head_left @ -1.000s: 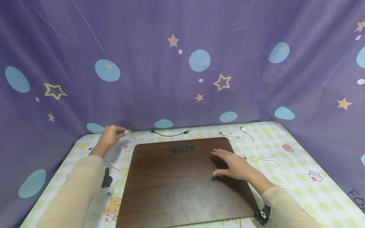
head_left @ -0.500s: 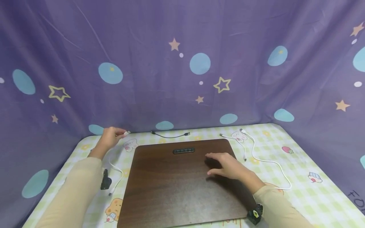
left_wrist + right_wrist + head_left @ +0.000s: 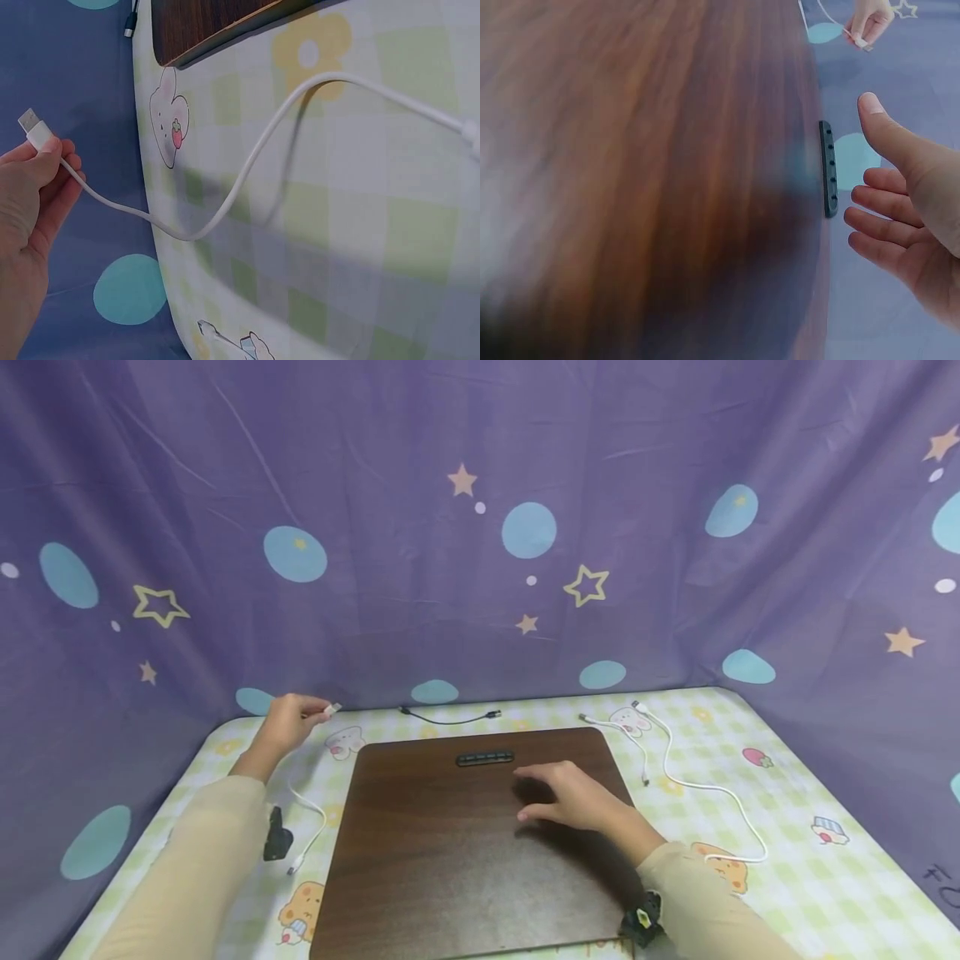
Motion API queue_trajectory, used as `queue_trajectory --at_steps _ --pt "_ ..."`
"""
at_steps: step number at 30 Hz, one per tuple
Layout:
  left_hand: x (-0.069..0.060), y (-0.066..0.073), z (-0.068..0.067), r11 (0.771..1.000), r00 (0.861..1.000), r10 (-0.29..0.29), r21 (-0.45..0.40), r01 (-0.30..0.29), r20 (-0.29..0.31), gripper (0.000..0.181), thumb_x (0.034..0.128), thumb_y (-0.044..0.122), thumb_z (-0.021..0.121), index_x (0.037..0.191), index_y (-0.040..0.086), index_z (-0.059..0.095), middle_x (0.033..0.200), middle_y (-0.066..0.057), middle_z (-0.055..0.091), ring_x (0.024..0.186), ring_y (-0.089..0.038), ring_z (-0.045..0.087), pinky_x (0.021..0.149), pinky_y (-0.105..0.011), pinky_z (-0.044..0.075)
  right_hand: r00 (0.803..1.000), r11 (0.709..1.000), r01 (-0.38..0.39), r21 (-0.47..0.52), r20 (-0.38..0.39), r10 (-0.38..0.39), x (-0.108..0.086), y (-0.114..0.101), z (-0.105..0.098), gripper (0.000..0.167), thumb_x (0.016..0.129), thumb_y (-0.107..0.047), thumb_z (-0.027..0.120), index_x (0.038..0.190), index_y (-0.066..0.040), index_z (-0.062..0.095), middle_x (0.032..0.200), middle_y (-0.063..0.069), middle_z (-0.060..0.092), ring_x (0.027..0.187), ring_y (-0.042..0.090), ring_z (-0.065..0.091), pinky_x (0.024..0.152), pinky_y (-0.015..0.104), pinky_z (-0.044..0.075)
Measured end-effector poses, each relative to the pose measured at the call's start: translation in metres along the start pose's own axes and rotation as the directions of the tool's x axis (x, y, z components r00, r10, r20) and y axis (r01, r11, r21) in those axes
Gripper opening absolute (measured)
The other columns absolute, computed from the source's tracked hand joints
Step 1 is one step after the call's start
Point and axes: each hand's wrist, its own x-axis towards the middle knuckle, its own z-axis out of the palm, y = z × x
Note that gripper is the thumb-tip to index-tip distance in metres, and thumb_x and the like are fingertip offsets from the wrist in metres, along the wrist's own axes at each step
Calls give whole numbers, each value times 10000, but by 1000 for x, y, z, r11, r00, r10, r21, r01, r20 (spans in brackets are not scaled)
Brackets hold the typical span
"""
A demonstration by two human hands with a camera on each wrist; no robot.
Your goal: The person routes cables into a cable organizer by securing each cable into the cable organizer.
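A purple curtain (image 3: 480, 560), softly creased and printed with stars (image 3: 462, 482) and blue ovals (image 3: 529, 530), spans nine o'clock through twelve to three; lettering (image 3: 942, 887) marks four. Toward six, a cloth-covered table (image 3: 806, 793) spreads green-and-white checks under soft light.

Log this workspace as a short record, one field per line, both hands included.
Left hand grip: pinches the plug of a white cable
Right hand grip: above the board, thumb apart from the fingers, holding nothing
Board colour: dark brown, wood grain
On board: dark slotted strip, near the far edge
Beyond board: short black cable
Right of board: longer white cable, shorter white cable
Surface: checked cloth
Backdrop: purple curtain
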Motion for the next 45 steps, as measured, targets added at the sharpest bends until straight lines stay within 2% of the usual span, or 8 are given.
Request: queue_trajectory --at_steps 14,28,36,45 --pt "-1 4 0 1000 999 18 -9 -18 -29 196 859 2 663 1024 -100 689 1040 -297 678 916 -447 682 797 -507 578 999 999 34 15 18 -34 22 -16 13 579 824 -398 728 1253 -27 610 1242 99 674 1148 226 645 964 359 543" --pt "-5 0 1 1000 1000 -24 -10 23 -16 223 881 34 649 1065 -90 678 1074 -283 675 936 -450 673 796 -515 575 999 998 29 56 35 -31 39 -30 25 567 827 -397 727 1258 -47 611 1260 83 665 1187 210 621 997 347 525" --pt "-7 -1 0 1000 999 -31 -1 31 -25 225 882 41 651 1069 -82 678 1074 -278 677 937 -447 673 805 -518 571 997 997 32 69 61 -36 54 -45 33 587 830 -421 717 1278 -61 599 1305 80 638 1240 206 584 1044 352 494" --pt "-8 1 -3 999 999 -35 -5 34 -25 228 884 46 653 1073 -79 678 1074 -274 678 945 -442 674 811 -518 569 994 997 42 67 98 -49 67 -67 38 609 835 -432 707 1313 -78 575 1331 57 622 1248 174 580 1051 286 487"
